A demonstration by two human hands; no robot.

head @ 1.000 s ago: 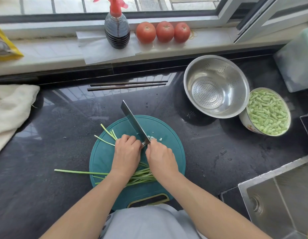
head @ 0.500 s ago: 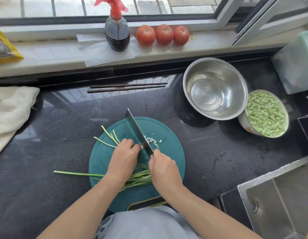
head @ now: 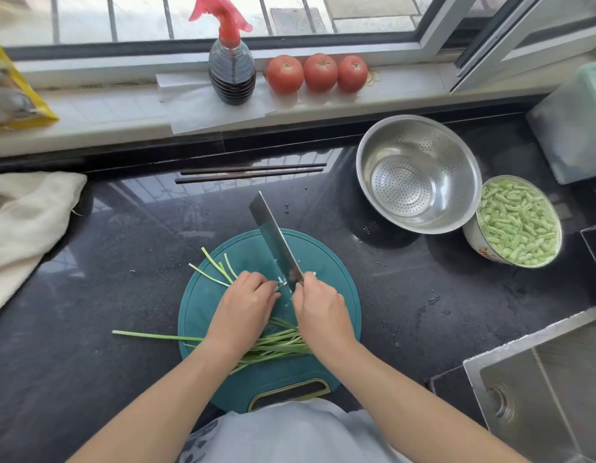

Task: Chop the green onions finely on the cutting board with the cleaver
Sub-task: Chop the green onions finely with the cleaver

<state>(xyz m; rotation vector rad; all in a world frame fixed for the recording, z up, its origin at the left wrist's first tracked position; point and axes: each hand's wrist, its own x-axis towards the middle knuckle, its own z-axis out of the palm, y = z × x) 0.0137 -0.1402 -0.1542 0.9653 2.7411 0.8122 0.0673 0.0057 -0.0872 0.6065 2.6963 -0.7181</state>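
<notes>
1. The right hand (head: 320, 315) is wrapped round the handle of the steel cleaver with a broad rectangular blade (head: 273, 240); the blade angles away toward the far left, its edge down near the middle of the board.
2. The left hand (head: 244, 307) has its fingers curled down on the bunch of thin green onions (head: 273, 344), knuckles just beside the flat of the blade.
3. The onions lie across the round teal plastic cutting board (head: 336, 295). Several stalks fan out past the left hand toward the board's far left edge, and one long stalk sticks off the left rim onto the worktop.
4. A few small pale chopped bits (head: 282, 281) sit on the board beside the blade.
5. The board rests at the near edge of the dark polished stone worktop (head: 106, 295), its slotted handle toward the person.
6. Toward the far right of the worktop stands a perforated stainless steel colander bowl (head: 418, 172), and touching it on the right, a white bowl of cut green beans (head: 518, 220).
7. A pair of dark chopsticks (head: 251, 172) lies along the far edge.
8. At the left edge is a cream cloth (head: 26, 222); at the near right corner, a steel sink (head: 540, 379).
</notes>
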